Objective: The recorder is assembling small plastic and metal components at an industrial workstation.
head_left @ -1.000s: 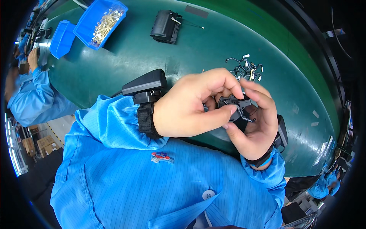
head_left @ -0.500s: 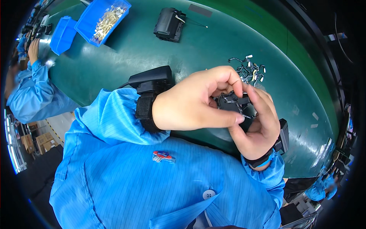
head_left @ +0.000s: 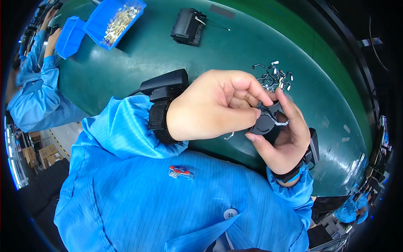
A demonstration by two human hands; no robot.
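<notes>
Between my two hands is a small black plastic part (head_left: 263, 124) with a rounded, disc-like face. My right hand (head_left: 290, 133) holds it from the right, fingers behind and thumb at its lower edge. From the left, my left hand (head_left: 216, 107) pinches its upper left side between thumb and index finger; the exact spot under the fingertips is hidden. A thin dark cable with a shiny section (head_left: 281, 123) lies across the part's right side. Below my left hand a thin wire end (head_left: 228, 137) sticks out.
Several short black cables with white connectors (head_left: 275, 77) lie on the green table (head_left: 138, 59) beyond my hands. A black housing with thin wires (head_left: 188, 27) stands farther back. Two blue bins stand far left, one (head_left: 97, 29) filled with pale small parts. A co-worker's blue sleeve (head_left: 46, 80) is beside them.
The black part has turned, so its round face shows more. My left fingers have shifted to its upper side, and a wire end now shows below. The co-worker's hands moved to the blue bin.
</notes>
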